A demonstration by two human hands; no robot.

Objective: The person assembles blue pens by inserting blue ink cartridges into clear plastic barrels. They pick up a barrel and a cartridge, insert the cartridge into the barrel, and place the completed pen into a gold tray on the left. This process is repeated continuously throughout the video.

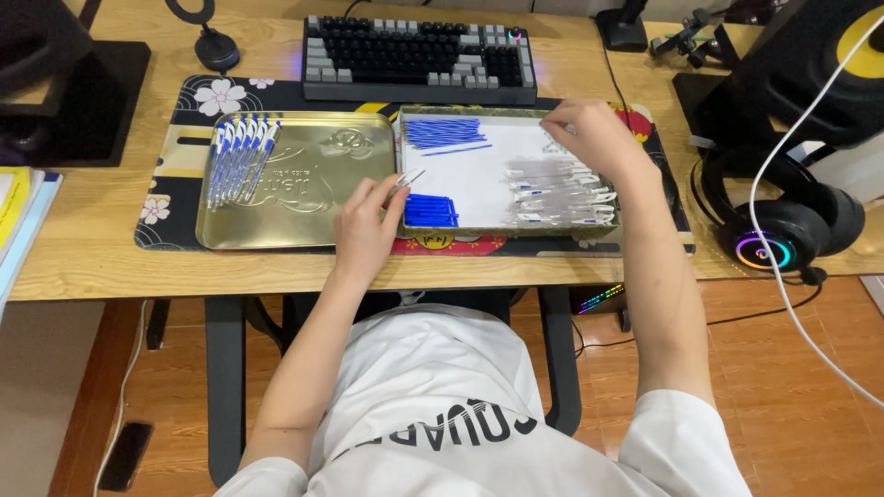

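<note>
Two bare forearms reach forward from the person's body over the edge of the wooden counter. The left hand rests at the seam between two shallow tins, palm down, wrist bent slightly inward; its thumb and forefinger are pinched on a thin clear pen barrel that angles up and to the right over the edge of the right-hand tin. The other fingers curl loosely under.

The right arm stretches further, elbow out to the side, forearm running up along the right edge of the white-lined tin. The right hand hovers over the far right corner of that tin, fingers bent down and drawn together toward the small parts there; whether it actually grips anything cannot be told, as the fingertips are hidden by the hand itself.

Inside the white-lined tin lie a bundle of blue refills at the far left, a stack of blue caps just beside the left hand, and a heap of clear barrels below the right hand.

The gold tin lid to the left holds a row of assembled blue-and-white pens. A keyboard sits beyond both tins, a headset at the right.
</note>
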